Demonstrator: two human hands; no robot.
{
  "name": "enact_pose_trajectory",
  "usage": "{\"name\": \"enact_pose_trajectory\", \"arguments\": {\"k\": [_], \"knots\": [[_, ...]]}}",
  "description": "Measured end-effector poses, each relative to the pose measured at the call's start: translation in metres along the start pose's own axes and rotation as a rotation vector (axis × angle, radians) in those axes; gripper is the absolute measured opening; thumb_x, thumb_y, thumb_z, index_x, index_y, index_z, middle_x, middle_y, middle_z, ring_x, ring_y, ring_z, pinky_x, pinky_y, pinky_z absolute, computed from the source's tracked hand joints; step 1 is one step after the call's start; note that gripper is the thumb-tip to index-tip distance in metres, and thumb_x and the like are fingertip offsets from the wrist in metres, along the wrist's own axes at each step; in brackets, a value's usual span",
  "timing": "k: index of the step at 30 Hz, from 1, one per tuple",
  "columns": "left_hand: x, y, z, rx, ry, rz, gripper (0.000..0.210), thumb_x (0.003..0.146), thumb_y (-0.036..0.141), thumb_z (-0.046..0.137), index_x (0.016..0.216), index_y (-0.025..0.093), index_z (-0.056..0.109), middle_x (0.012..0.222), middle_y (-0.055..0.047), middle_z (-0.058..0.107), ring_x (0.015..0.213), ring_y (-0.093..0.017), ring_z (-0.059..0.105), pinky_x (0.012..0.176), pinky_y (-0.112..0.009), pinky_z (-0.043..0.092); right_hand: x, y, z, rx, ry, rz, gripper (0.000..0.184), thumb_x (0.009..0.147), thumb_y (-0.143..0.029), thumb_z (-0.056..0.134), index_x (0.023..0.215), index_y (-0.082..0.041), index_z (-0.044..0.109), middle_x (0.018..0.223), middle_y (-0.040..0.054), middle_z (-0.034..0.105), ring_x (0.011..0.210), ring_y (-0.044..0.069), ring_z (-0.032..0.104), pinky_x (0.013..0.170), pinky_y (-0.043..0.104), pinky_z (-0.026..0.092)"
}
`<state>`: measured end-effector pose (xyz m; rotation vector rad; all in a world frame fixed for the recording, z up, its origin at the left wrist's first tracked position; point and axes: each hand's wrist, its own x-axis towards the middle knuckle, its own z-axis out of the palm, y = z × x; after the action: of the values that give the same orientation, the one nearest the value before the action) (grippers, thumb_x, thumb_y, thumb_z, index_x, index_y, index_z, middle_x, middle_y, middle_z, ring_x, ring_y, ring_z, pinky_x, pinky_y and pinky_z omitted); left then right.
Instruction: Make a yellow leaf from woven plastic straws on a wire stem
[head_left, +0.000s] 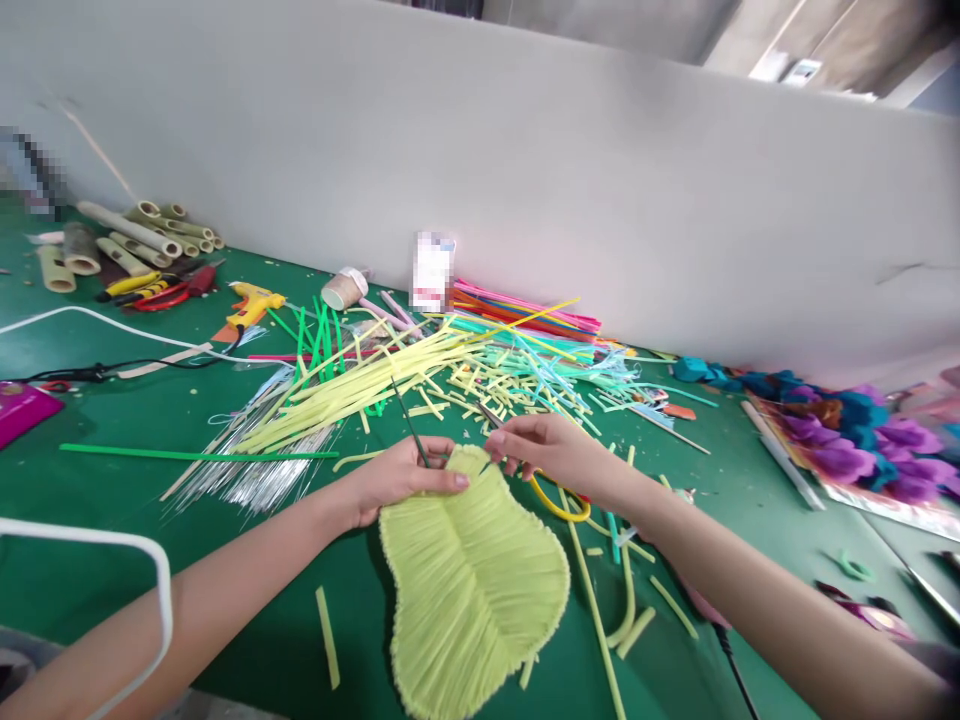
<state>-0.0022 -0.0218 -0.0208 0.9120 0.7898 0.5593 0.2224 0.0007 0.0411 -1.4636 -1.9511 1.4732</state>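
A yellow-green leaf shape made of fuzzy pipe cleaners, with ribbed rows and a pale centre line, hangs over the green table. My left hand is closed on its narrow upper end, thumb on top. A thin dark green wire sticks up past the left fingers. At the leaf's top right edge, my right hand pinches a short dark end that looks like the same wire. Scissors with yellow handles show behind and below the right hand, their blades pointing away; whether the hand touches them is hidden.
A pile of yellow pipe cleaners lies beyond my hands, with silver wires beneath. Further back are a yellow glue gun, bamboo pieces and a phone. Purple flowers lie right. A white cable crosses at left.
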Motion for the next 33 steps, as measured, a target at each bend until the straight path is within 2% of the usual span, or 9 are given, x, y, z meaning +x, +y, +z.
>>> {"name": "enact_pose_trajectory", "arguments": {"k": [4, 10, 15, 18, 21, 25, 28, 30, 33], "knots": [[0.001, 0.001, 0.001, 0.013, 0.027, -0.013, 0.038, 0.065, 0.034, 0.085, 0.096, 0.018, 0.072, 0.090, -0.005, 0.074, 0.076, -0.019, 0.069, 0.071, -0.028, 0.051, 0.006, 0.005, 0.013, 0.148, -0.020, 0.013, 0.037, 0.075, -0.055, 0.071, 0.080, -0.018, 0.069, 0.068, -0.0013, 0.060, 0.061, 0.011, 0.054, 0.058, 0.025, 0.047], [0.002, -0.004, 0.002, 0.037, 0.152, 0.028, 0.030, 0.065, 0.039, 0.084, 0.074, 0.016, 0.067, 0.065, 0.000, 0.066, 0.054, -0.012, 0.060, 0.053, -0.022, 0.043, 0.005, 0.019, 0.012, 0.150, 0.007, -0.028, 0.035, 0.076, -0.052, 0.071, 0.080, -0.017, 0.069, 0.067, -0.0025, 0.057, 0.062, 0.011, 0.052, 0.060, 0.026, 0.046], [0.001, -0.001, 0.003, 0.006, 0.086, 0.010, 0.033, 0.063, 0.036, 0.086, 0.084, 0.016, 0.069, 0.080, -0.004, 0.071, 0.065, -0.016, 0.066, 0.061, -0.025, 0.049, -0.006, 0.020, 0.018, 0.193, -0.010, 0.000, 0.041, 0.077, -0.056, 0.068, 0.084, -0.016, 0.069, 0.072, -0.0004, 0.061, 0.067, 0.013, 0.056, 0.059, 0.025, 0.047], [0.001, 0.002, 0.004, -0.073, 0.153, 0.045, 0.034, 0.061, 0.034, 0.087, 0.084, 0.019, 0.067, 0.078, 0.000, 0.070, 0.065, -0.014, 0.065, 0.063, -0.025, 0.050, -0.014, 0.023, 0.025, 0.226, -0.020, 0.011, 0.039, 0.076, -0.055, 0.070, 0.086, -0.017, 0.069, 0.073, -0.0009, 0.062, 0.066, 0.013, 0.055, 0.059, 0.024, 0.044], [0.001, 0.003, 0.004, -0.058, 0.214, 0.017, 0.032, 0.057, 0.033, 0.088, 0.074, 0.018, 0.067, 0.065, 0.002, 0.066, 0.055, -0.012, 0.061, 0.056, -0.023, 0.047, -0.020, 0.029, 0.034, 0.248, 0.022, 0.028, 0.037, 0.076, -0.053, 0.071, 0.084, -0.017, 0.068, 0.075, -0.0003, 0.063, 0.066, 0.014, 0.055, 0.061, 0.026, 0.042], [0.001, 0.001, 0.004, 0.002, 0.188, -0.075, 0.031, 0.055, 0.033, 0.089, 0.074, 0.015, 0.072, 0.069, -0.003, 0.071, 0.056, -0.015, 0.064, 0.056, -0.026, 0.048, -0.021, 0.029, 0.045, 0.238, 0.083, 0.009, 0.034, 0.077, -0.051, 0.070, 0.077, -0.017, 0.066, 0.068, -0.0015, 0.057, 0.063, 0.013, 0.049, 0.058, 0.026, 0.036], [0.000, -0.001, 0.004, 0.029, 0.168, -0.076, 0.033, 0.056, 0.034, 0.089, 0.079, 0.015, 0.076, 0.073, -0.005, 0.074, 0.059, -0.017, 0.066, 0.058, -0.027, 0.049, -0.022, 0.023, 0.048, 0.183, 0.121, -0.017, 0.035, 0.077, -0.050, 0.070, 0.070, -0.017, 0.064, 0.060, -0.0038, 0.049, 0.058, 0.011, 0.041, 0.054, 0.025, 0.029], [0.000, -0.002, 0.003, 0.029, 0.153, -0.079, 0.033, 0.057, 0.034, 0.089, 0.082, 0.015, 0.077, 0.075, -0.006, 0.074, 0.060, -0.017, 0.066, 0.059, -0.027, 0.049, -0.022, 0.021, 0.048, 0.154, 0.128, -0.023, 0.035, 0.077, -0.051, 0.070, 0.068, -0.017, 0.064, 0.059, -0.0039, 0.049, 0.056, 0.011, 0.040, 0.052, 0.026, 0.028], [0.001, -0.002, 0.003, 0.016, 0.145, -0.090, 0.033, 0.058, 0.034, 0.089, 0.082, 0.016, 0.077, 0.074, -0.005, 0.074, 0.059, -0.017, 0.066, 0.059, -0.027, 0.049, -0.022, 0.019, 0.048, 0.218, 0.110, -0.005, 0.034, 0.077, -0.050, 0.070, 0.083, -0.017, 0.067, 0.065, -0.0020, 0.058, 0.059, 0.013, 0.049, 0.053, 0.025, 0.033]]}}
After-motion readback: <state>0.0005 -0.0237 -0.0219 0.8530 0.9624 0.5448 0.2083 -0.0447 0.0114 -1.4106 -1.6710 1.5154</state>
